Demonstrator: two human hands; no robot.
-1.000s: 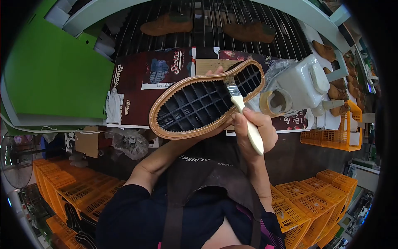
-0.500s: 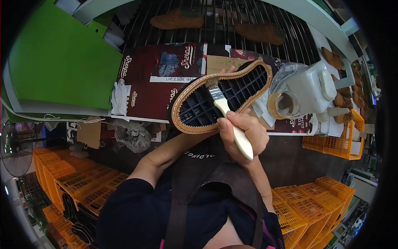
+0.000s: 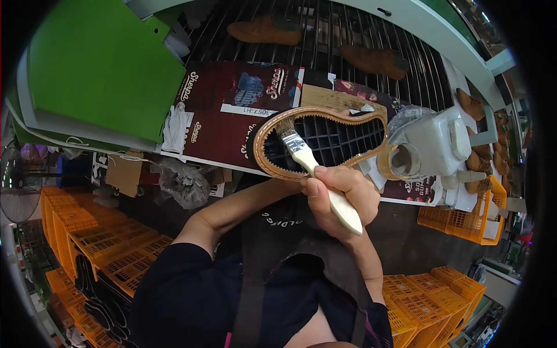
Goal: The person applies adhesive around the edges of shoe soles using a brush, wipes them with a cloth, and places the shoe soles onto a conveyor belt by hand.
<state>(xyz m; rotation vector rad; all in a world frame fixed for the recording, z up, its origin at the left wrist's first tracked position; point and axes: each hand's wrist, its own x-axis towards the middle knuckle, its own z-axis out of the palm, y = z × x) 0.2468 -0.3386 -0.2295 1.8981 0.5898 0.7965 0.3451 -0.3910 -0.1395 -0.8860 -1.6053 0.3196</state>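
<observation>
My right hand [image 3: 348,197] is closed around the pale handle of a flat paintbrush [image 3: 303,155]. Its bristles touch the inner edge of a shoe sole [image 3: 342,136], at the wide left end. The sole is black with a ribbed grid inside and a tan, stitched, toothed rim that looks wet. It is held up over the bench from below by my left hand, which the sole almost wholly hides; my left forearm [image 3: 249,200] reaches under it. Right of the sole stands an open clear cup [image 3: 400,161] with a tan-stained rim.
Beside the cup is a white plastic jug [image 3: 432,142]. Dark red printed cardboard [image 3: 214,133] covers the bench, with a wooden board [image 3: 325,98] on it. Brown shoes [image 3: 264,30] lie on the rollers behind. A green panel [image 3: 98,69] stands left; orange crates [image 3: 116,243] flank me.
The brush has moved along the inner edge toward the sole's wide left end. The sole has turned to lie more level across the view. The view has shifted slightly.
</observation>
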